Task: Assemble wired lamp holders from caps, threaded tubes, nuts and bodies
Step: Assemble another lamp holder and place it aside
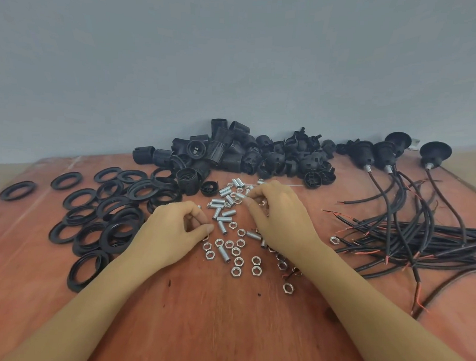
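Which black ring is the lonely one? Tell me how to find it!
Find the ring pile on the table's left side. Go farther left, toward the table edge. The leftmost ring lies flat, alone, touching no other.

I get a single view, from the head, facing forward and down over the table [199,327]. It sits close: the left hand [176,226] and right hand [281,217] lie mid-frame. The wide lens seems to bow the table's far edge; the wall [235,58] fills the top.
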